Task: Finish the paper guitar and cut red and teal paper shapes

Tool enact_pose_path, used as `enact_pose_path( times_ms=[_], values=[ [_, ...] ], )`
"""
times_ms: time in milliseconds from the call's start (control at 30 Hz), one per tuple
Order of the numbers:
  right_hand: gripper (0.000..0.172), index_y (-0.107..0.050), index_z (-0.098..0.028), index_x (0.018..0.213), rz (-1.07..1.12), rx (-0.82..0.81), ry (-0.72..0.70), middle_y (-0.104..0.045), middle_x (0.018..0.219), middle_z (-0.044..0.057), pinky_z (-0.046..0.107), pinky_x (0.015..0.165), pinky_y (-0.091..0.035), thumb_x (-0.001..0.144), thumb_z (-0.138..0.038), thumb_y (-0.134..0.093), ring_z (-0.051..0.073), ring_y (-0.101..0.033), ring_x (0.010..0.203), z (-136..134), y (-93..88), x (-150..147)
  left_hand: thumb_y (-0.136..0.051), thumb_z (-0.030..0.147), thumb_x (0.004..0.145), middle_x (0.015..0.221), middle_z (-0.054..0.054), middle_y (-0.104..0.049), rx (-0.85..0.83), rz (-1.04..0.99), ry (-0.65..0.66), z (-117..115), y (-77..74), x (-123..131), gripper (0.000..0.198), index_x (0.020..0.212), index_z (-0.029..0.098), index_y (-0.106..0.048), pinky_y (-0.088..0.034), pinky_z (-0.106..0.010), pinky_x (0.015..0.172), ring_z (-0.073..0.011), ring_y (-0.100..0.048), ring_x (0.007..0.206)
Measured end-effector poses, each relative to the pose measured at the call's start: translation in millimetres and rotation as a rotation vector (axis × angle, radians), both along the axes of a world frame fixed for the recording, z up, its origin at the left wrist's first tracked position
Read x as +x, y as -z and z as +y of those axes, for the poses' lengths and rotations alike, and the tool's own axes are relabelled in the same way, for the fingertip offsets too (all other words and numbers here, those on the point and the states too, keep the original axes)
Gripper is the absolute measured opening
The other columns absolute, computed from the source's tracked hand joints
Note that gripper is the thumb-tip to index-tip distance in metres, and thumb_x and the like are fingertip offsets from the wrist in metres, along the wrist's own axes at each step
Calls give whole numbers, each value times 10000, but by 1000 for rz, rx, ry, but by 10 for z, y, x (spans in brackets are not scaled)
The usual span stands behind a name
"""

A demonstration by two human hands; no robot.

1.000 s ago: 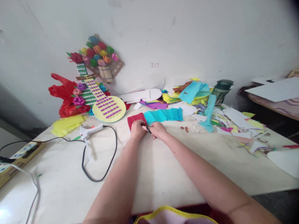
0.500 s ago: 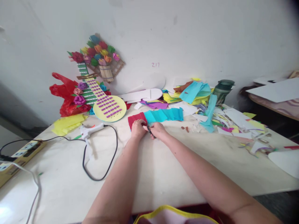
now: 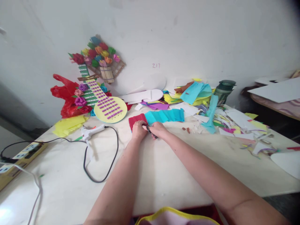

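My left hand (image 3: 140, 128) is closed on the near edge of a folded piece of red crepe paper (image 3: 136, 119), which lies on the table. Close against it, my right hand (image 3: 158, 129) grips small black-handled scissors (image 3: 149, 129). The blades are hidden between the two hands, so I cannot tell whether they are in the paper. A strip of turquoise crepe paper (image 3: 166, 116) with crease lines runs to the right from the red piece, just beyond my right hand.
On the left lie a white glue gun (image 3: 91, 132) with a looped black cord and a power strip (image 3: 22, 157). A yellow paper guitar (image 3: 110, 109) leans near paper flowers (image 3: 81, 101). Paper scraps (image 3: 234, 122) and a green bottle (image 3: 225, 91) occupy the right.
Both hands stay almost in place at the red paper. The right hand has shifted very slightly, and a bit more of the dark scissors shows. The view has moved a touch.
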State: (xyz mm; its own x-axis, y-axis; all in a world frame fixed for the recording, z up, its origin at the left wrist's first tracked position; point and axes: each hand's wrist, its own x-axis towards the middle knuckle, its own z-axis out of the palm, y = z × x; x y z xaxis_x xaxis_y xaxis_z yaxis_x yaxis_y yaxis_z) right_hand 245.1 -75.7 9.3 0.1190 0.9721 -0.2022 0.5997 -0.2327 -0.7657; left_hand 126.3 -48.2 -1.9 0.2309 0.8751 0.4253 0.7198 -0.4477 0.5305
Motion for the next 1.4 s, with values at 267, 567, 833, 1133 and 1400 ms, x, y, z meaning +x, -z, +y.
enact_pose_path(
  times_ms=[267,567,833,1133,1400],
  values=[
    [478,-579,-150,625,-74,-14,-2,-611,474,52,208,372,-406,712,-620,-563,143,-580,390,4,-86,-5,-544,80,633,785,-47,-686,-2,13,-23,12,9,8,178,718,165,-676,-462,-253,764,-172,-613,790],
    [497,-597,-147,619,-146,11,3,-629,510,72,223,368,-378,721,-628,-527,146,-571,391,-16,-117,-13,-515,70,630,779,-47,-682,13,5,-15,22,24,6,208,722,157,-680,-462,-254,751,-167,-605,769],
    [538,-622,-145,646,-155,30,11,-605,472,58,219,396,-381,696,-672,-527,136,-558,387,-40,-122,-14,-522,77,631,789,-32,-687,-3,7,-19,23,27,6,216,734,176,-683,-466,-260,782,-162,-607,771],
    [460,-591,-162,620,-123,45,47,-592,477,31,210,405,-384,692,-615,-566,127,-558,378,-43,-89,-3,-502,74,630,791,-46,-690,6,-7,-14,4,7,19,217,714,159,-683,-466,-259,773,-167,-611,767],
    [463,-497,-175,545,96,66,67,-490,385,-19,207,372,-384,613,-596,-677,108,-490,337,-18,-20,60,-527,108,630,782,-42,-689,30,-12,-12,59,81,5,177,709,176,-670,-461,-277,785,-174,-612,775]
  ],
)
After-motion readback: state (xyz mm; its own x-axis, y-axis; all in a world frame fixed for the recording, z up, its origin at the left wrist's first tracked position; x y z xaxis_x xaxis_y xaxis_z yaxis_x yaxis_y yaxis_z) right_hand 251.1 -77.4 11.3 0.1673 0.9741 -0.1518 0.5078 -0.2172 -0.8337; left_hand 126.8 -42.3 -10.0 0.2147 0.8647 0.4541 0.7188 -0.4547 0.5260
